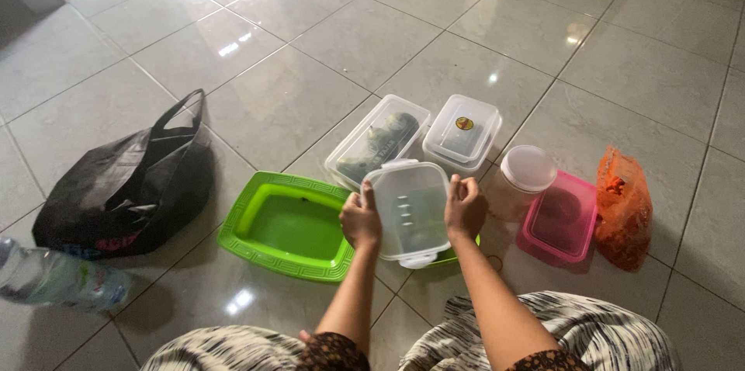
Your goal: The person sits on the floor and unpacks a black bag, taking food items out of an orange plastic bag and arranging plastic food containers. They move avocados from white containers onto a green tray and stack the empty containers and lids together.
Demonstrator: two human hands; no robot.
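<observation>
Far left, a clear plastic bottle (pixel 58 278) lies on its side on the tiled floor (pixel 310 68), with a slumped black bag (pixel 128 185) just behind it. Next comes the green tray (pixel 283 225), lying flat.

Now the action: the left hand (pixel 359 220) is curled around the left edge of a clear lidded container (pixel 407 212), fingers wrapped tight on the side and thumb up on top. The container sits dead centre between the two hands, directly ahead of the person, long axis running away from the body, one corner overhanging the tray. The right hand (pixel 464 206) mirrors it, closed on the right edge. Both hands are equally near; neither leads.

Behind sit a long clear box (pixel 378 138) with dark contents and a smaller square clear box (pixel 463 132). To the right stand a round tub (pixel 526 177), a pink-rimmed box (pixel 560 220) touching it, and an orange bag (pixel 623 208).
</observation>
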